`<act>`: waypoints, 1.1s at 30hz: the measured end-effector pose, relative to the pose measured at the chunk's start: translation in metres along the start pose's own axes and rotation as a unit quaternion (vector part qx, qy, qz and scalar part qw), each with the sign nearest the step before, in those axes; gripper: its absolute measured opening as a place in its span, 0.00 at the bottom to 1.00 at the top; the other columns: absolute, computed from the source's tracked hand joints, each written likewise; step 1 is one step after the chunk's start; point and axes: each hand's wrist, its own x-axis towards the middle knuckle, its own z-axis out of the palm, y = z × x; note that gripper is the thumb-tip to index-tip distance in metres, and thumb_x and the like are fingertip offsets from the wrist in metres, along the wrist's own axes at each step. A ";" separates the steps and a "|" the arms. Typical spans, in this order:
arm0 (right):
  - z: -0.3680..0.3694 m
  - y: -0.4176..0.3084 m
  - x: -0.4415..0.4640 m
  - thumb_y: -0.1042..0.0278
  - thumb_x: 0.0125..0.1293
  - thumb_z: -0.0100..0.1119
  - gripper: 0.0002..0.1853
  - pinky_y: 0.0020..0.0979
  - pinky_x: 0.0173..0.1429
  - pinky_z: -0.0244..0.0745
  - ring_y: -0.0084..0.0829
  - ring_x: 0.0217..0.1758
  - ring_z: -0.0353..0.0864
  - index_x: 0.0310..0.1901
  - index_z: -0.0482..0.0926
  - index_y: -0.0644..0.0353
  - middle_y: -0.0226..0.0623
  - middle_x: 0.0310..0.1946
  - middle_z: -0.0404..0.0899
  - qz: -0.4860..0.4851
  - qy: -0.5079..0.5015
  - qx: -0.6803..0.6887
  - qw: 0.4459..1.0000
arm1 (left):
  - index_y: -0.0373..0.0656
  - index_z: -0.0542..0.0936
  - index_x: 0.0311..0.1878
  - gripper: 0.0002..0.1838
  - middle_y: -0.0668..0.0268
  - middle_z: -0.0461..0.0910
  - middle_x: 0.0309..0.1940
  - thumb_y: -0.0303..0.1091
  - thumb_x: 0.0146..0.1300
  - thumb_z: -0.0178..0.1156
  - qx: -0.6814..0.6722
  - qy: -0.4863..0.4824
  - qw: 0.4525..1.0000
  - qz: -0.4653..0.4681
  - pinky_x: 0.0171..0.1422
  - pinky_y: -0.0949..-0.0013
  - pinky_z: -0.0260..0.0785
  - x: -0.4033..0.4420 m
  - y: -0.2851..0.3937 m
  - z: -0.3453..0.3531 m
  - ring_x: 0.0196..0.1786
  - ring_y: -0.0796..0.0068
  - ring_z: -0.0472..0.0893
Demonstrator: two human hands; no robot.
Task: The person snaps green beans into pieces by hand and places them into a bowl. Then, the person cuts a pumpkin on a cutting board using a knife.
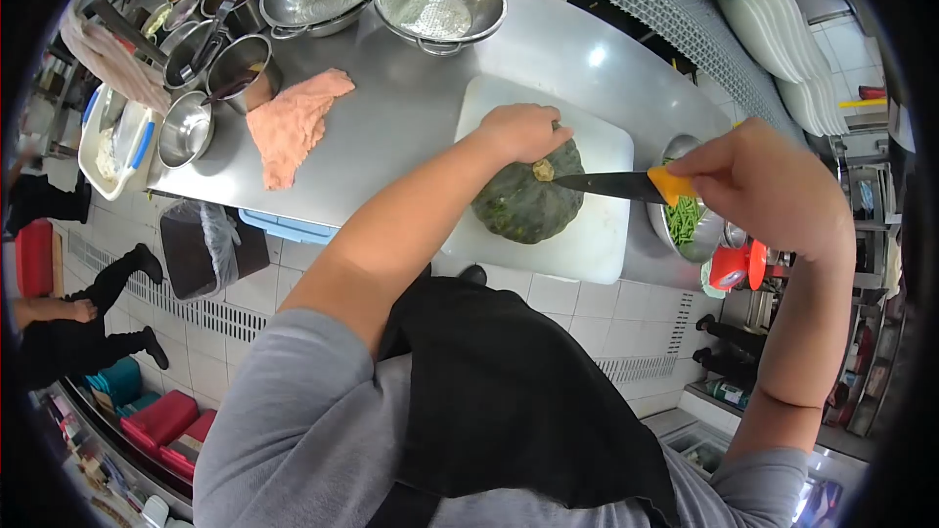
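A dark green pumpkin (523, 203) with a pale stem stub (543, 170) sits on the white cutting board (602, 246). My left hand (523, 133) rests on the pumpkin's far side, fingers curled over it and holding it against the board. In my right hand (773, 186) is a kitchen knife (611, 185) with a yellow handle, the fingers closed around that handle. Its dark blade points left, and the tip reaches the pumpkin close to the stem. Whether the tip has entered the skin I cannot tell.
To the right stands a metal bowl of green beans (682, 223), beside a red scale (736, 266). An orange cloth (296, 127) lies left on the steel counter (411, 103). Metal colanders (445, 15) and pots (245, 68) line the back. Other people's legs show at both sides.
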 end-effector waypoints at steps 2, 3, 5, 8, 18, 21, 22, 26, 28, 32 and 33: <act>-0.002 -0.002 0.009 0.70 0.59 0.59 0.12 0.38 0.43 0.80 0.46 0.36 0.86 0.42 0.88 0.62 0.47 0.33 0.86 -0.026 0.011 -0.016 0.999 | 0.46 0.79 0.61 0.29 0.58 0.81 0.59 0.59 0.74 0.45 -0.002 -0.001 1.000 -0.002 0.65 0.55 0.71 0.000 0.000 0.001 0.62 0.56 0.79; -0.002 -0.003 0.012 0.70 0.59 0.59 0.12 0.38 0.43 0.80 0.46 0.36 0.86 0.42 0.88 0.62 0.47 0.33 0.86 -0.027 0.009 -0.016 0.999 | 0.46 0.79 0.61 0.29 0.59 0.81 0.59 0.59 0.74 0.45 -0.003 0.001 1.000 -0.003 0.65 0.55 0.72 0.000 0.000 0.000 0.62 0.56 0.79; -0.002 -0.003 0.017 0.70 0.59 0.59 0.13 0.38 0.43 0.80 0.45 0.36 0.85 0.42 0.89 0.60 0.46 0.33 0.86 -0.003 0.005 -0.021 1.000 | 0.46 0.79 0.61 0.29 0.59 0.81 0.59 0.59 0.74 0.45 -0.005 -0.004 1.000 -0.004 0.65 0.55 0.71 0.000 -0.001 0.000 0.62 0.56 0.79; 0.007 -0.006 0.012 0.69 0.59 0.59 0.11 0.40 0.43 0.80 0.44 0.37 0.85 0.39 0.89 0.58 0.44 0.31 0.86 0.026 0.015 -0.020 0.999 | 0.47 0.79 0.62 0.29 0.59 0.82 0.59 0.59 0.74 0.45 -0.007 0.002 1.000 -0.010 0.65 0.56 0.71 0.001 -0.002 0.002 0.62 0.57 0.79; 0.042 0.013 0.017 0.68 0.60 0.59 0.08 0.43 0.43 0.78 0.45 0.36 0.83 0.30 0.86 0.58 0.42 0.27 0.84 -0.110 0.140 -0.106 0.978 | 0.48 0.80 0.61 0.28 0.61 0.82 0.59 0.58 0.73 0.46 0.000 0.005 1.000 -0.019 0.67 0.57 0.71 0.002 0.003 0.001 0.62 0.58 0.79; 0.065 0.019 0.031 0.66 0.61 0.59 0.08 0.42 0.43 0.80 0.45 0.37 0.85 0.31 0.85 0.58 0.45 0.29 0.84 -0.127 0.128 -0.103 0.978 | 0.48 0.80 0.61 0.28 0.60 0.82 0.59 0.58 0.73 0.46 0.018 0.005 1.000 -0.020 0.67 0.57 0.70 0.004 0.003 0.002 0.62 0.59 0.79; 0.077 0.016 0.038 0.66 0.61 0.59 0.08 0.42 0.43 0.80 0.45 0.37 0.85 0.31 0.85 0.58 0.45 0.29 0.84 -0.125 0.127 -0.100 0.979 | 0.48 0.80 0.61 0.28 0.60 0.82 0.59 0.58 0.73 0.46 0.018 0.001 1.000 -0.019 0.67 0.57 0.70 0.003 0.002 0.004 0.62 0.59 0.79; 0.104 0.019 0.050 0.65 0.62 0.59 0.09 0.45 0.45 0.78 0.44 0.40 0.84 0.36 0.88 0.55 0.43 0.29 0.84 -0.037 0.035 -0.085 0.995 | 0.48 0.79 0.63 0.30 0.61 0.82 0.59 0.60 0.72 0.47 0.012 0.006 1.000 -0.022 0.68 0.57 0.70 0.005 0.004 0.001 0.63 0.58 0.79; 0.109 0.020 0.044 0.65 0.62 0.59 0.09 0.45 0.45 0.78 0.44 0.40 0.85 0.36 0.88 0.55 0.43 0.29 0.84 -0.050 0.077 -0.063 0.994 | 0.48 0.79 0.63 0.31 0.61 0.82 0.59 0.62 0.71 0.49 0.013 -0.008 1.000 -0.021 0.68 0.57 0.70 0.001 0.007 0.002 0.63 0.58 0.79; 0.110 0.023 0.035 0.66 0.62 0.61 0.09 0.45 0.44 0.78 0.45 0.37 0.85 0.40 0.89 0.55 0.43 0.30 0.85 -0.028 0.060 -0.062 0.996 | 0.48 0.77 0.66 0.38 0.61 0.81 0.60 0.68 0.63 0.55 0.052 0.006 0.999 -0.008 0.67 0.58 0.71 -0.002 0.014 0.003 0.63 0.58 0.79; 0.113 0.024 0.033 0.67 0.62 0.62 0.09 0.45 0.44 0.78 0.46 0.37 0.85 0.41 0.89 0.55 0.43 0.30 0.85 -0.019 0.054 -0.049 0.997 | 0.48 0.77 0.66 0.41 0.61 0.81 0.61 0.70 0.61 0.57 0.057 0.005 0.998 -0.006 0.67 0.59 0.71 -0.004 0.014 0.002 0.63 0.59 0.79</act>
